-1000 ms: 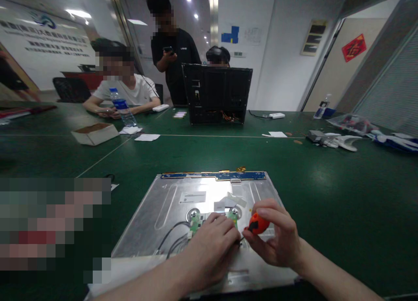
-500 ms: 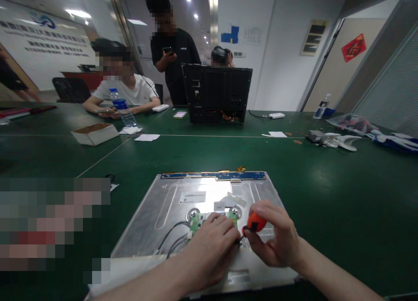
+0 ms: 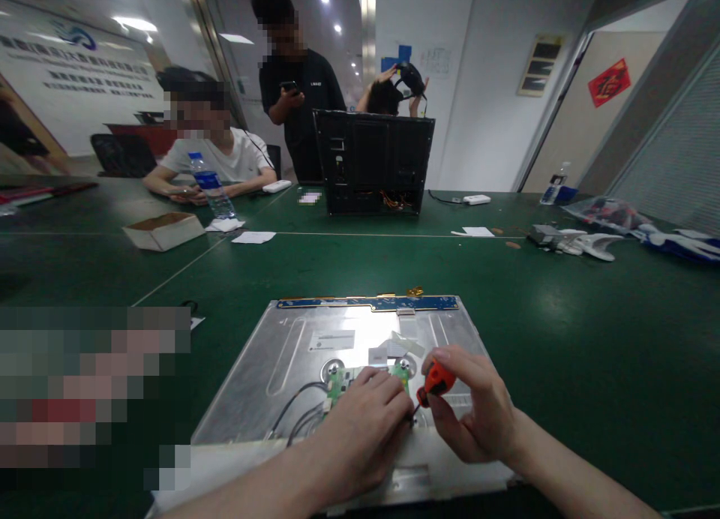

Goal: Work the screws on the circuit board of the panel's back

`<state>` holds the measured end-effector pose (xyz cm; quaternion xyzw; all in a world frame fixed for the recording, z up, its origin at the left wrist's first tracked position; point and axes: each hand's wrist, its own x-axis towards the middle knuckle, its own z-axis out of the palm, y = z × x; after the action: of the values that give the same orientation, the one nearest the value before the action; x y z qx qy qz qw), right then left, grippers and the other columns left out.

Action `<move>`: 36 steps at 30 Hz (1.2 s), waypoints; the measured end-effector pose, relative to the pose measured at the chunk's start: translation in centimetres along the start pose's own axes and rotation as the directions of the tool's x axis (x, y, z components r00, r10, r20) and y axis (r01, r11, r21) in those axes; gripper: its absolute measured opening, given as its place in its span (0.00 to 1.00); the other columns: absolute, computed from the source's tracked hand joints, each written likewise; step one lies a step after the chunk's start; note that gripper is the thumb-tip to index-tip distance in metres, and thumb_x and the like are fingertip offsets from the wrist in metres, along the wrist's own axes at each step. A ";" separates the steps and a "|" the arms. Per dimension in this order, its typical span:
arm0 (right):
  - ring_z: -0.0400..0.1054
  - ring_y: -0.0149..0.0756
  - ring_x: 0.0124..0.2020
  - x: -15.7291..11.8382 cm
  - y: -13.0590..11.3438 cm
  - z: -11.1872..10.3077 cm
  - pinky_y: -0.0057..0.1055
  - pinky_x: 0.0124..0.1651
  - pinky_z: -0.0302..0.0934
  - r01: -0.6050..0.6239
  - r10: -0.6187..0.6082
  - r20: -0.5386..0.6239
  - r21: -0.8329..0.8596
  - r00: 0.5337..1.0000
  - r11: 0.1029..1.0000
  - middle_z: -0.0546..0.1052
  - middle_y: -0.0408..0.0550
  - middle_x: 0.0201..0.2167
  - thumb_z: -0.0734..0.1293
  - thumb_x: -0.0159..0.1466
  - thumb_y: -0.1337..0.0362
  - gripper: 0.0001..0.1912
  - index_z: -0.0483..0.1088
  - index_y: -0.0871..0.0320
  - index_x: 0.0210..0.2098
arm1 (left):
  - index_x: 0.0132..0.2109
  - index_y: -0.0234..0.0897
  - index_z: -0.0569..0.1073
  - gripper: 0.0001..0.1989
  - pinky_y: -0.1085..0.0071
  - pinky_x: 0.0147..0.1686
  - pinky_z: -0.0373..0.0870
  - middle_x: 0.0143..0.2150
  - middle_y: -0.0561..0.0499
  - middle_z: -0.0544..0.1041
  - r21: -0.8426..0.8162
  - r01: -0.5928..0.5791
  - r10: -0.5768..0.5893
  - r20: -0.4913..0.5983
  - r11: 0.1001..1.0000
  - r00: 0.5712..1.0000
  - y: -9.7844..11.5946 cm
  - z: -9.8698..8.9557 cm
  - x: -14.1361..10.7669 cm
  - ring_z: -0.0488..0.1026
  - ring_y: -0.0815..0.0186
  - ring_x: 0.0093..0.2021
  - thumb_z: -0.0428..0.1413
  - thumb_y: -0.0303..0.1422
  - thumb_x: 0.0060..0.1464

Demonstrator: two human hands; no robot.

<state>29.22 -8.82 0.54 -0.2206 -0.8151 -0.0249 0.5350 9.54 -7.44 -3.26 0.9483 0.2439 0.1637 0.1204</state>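
Lower centre: right hand pinches screwdriver; left hand over board, can't tell its grip.

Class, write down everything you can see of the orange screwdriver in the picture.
The screwdriver has a short, bulbous handle, bright orange with black patches, plastic or rubber by its look. A thin dark shaft leaves its lower end. It sits tilted in the grip of the right hand, between thumb and fingers, above the metal panel. The shaft slants down and left, close to the fingertips of the left hand; what its tip touches cannot be made out.
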 end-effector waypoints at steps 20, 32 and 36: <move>0.72 0.37 0.27 0.3 -0.2 -0.1 0.29 0.26 0.69 0.012 -0.012 -0.013 -0.015 1.000 1.000 0.76 0.46 0.30 0.61 0.65 0.74 0.30 0.56 0.60 0.66 | 0.45 0.38 0.69 0.08 0.58 0.47 0.65 0.44 0.46 0.76 -0.017 0.002 -0.002 -0.014 1.000 1.000 0.1 -0.1 0.0 0.72 0.56 0.45 0.50 0.23 0.60; 0.76 0.39 0.37 0.2 -0.1 -0.3 0.33 0.35 0.74 0.003 -0.004 0.025 0.020 1.000 1.000 0.78 0.55 0.40 0.59 0.66 0.72 0.28 0.56 0.64 0.66 | 0.47 0.38 0.69 0.10 0.57 0.47 0.65 0.45 0.46 0.77 -0.024 -0.020 0.019 -0.023 1.000 1.000 0.0 -0.1 0.1 0.73 0.56 0.45 0.51 0.23 0.61; 0.75 0.39 0.36 0.3 -0.1 -0.2 0.32 0.33 0.73 0.016 -0.016 0.009 0.013 1.000 1.000 0.78 0.54 0.39 0.60 0.64 0.75 0.30 0.57 0.64 0.65 | 0.47 0.38 0.69 0.09 0.57 0.48 0.65 0.45 0.46 0.76 -0.041 -0.003 0.003 0.000 0.999 1.000 0.1 -0.4 0.1 0.73 0.56 0.46 0.51 0.23 0.62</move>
<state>29.28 -8.91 0.93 -0.2107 -0.8194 -0.0231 0.5327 9.53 -7.45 -2.84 0.9460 0.2389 0.1690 0.1395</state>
